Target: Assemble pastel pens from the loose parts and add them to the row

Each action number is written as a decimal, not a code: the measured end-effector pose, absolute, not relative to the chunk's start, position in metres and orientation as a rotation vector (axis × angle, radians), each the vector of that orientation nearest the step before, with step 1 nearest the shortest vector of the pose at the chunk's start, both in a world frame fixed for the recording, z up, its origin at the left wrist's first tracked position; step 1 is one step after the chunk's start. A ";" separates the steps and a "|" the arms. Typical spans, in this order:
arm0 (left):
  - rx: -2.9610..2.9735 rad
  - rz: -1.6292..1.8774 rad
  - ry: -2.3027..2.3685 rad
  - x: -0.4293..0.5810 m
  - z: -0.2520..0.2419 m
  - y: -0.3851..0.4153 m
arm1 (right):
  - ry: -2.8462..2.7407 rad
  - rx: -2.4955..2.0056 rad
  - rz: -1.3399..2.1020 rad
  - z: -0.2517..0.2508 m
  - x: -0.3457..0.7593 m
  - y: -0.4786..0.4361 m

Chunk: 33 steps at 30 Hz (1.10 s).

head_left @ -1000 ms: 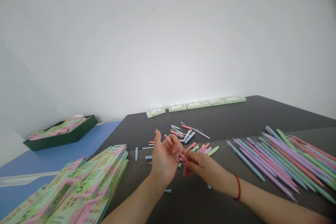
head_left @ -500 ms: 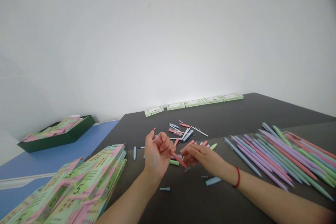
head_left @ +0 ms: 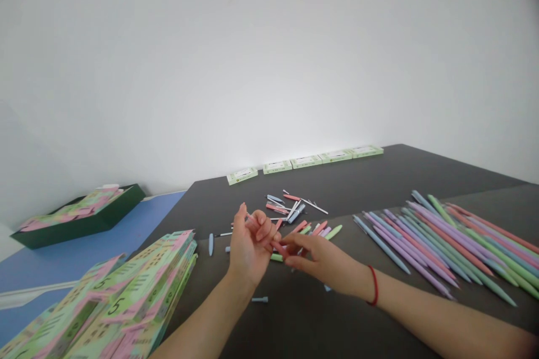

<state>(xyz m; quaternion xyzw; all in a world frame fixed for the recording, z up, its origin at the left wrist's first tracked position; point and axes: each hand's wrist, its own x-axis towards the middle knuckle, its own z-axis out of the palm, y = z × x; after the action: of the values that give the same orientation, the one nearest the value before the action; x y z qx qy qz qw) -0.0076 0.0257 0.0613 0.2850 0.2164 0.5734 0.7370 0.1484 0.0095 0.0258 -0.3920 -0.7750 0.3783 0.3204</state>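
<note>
My left hand point(head_left: 251, 247) is turned palm up, its fingers curled around a coral-red pen point(head_left: 278, 247). The pen's lower right end sticks out of the fist, and much of its length is hidden by the fingers. At that end my right hand point(head_left: 324, 262), with a red cord at the wrist, pinches the pen between thumb and fingers. Loose pen parts lie under and behind both hands: coral and light green barrels point(head_left: 334, 232), white refills point(head_left: 314, 207) and a blue clip piece point(head_left: 297, 213). A small blue pen part point(head_left: 260, 299) lies in front of them.
Many pastel pens point(head_left: 442, 241) lie side by side on the dark table point(head_left: 236, 331) at right. Stacked green-and-pink boxes point(head_left: 138, 291) fill the left front. A dark green tray point(head_left: 80, 231) stands on a blue surface. Flat pale-green boxes point(head_left: 306, 161) line the wall.
My right hand has moved left and its fingers have closed on the end of the coral-red pen. The left hand keeps its grip. The view has shifted slightly.
</note>
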 end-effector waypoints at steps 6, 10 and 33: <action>0.891 1.337 0.704 0.008 0.044 0.025 | -2.232 -1.330 0.685 0.038 0.158 0.012; 0.987 1.471 0.817 0.014 0.026 0.025 | -2.249 -1.587 0.591 0.041 0.194 0.020; 2.752 0.726 0.574 0.034 -0.006 -0.028 | -2.584 -1.815 -0.290 0.042 0.219 0.026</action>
<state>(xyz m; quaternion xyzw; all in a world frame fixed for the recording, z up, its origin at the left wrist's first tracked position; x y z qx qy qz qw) 0.0344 -0.0283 -0.0063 0.9411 0.1963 0.2482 0.1191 0.2186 0.0262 0.0419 -0.5723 -0.8148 -0.0914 -0.0148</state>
